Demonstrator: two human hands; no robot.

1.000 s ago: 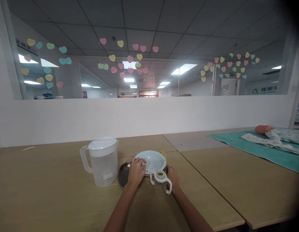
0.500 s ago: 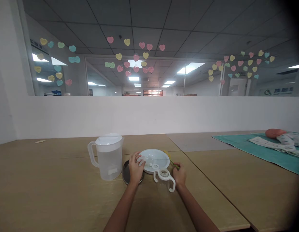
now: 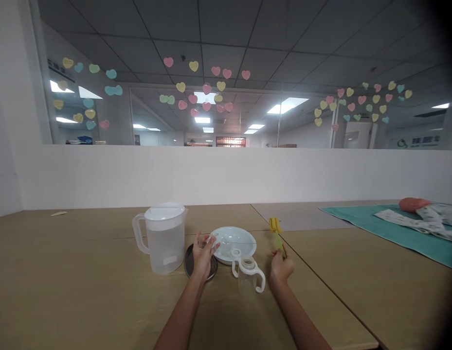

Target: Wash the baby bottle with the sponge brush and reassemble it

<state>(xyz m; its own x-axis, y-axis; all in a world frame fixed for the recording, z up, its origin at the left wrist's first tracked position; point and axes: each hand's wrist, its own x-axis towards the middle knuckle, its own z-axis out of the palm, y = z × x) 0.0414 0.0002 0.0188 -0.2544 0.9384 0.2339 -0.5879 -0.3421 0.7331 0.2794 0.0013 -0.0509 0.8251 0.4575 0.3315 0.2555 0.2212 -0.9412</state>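
Note:
My right hand (image 3: 282,266) is closed around the green handle of a bottle brush (image 3: 275,225), whose yellow sponge head points up and away over the table. My left hand (image 3: 203,255) hovers above a dark round tray (image 3: 189,265) at the left of the white basin (image 3: 247,254). Its fingers curve around a small clear plastic cap (image 3: 213,239), partly hidden by them. Between my hands a clear baby bottle (image 3: 247,282) stands upright without a lid, with a white two-handled collar around its neck. Something clear, hard to make out, lies in the basin.
A lidded translucent pitcher (image 3: 166,240) stands left of the tray. Far right, a teal towel (image 3: 360,221) carries patterned cloth (image 3: 411,220) and a reddish-orange item (image 3: 413,204). A low white wall (image 3: 226,175) with glass above borders the table's back.
My right hand has moved right, away from the basin, and the brush now stands more upright with its sponge head in full view. My left hand has shifted slightly and turned.

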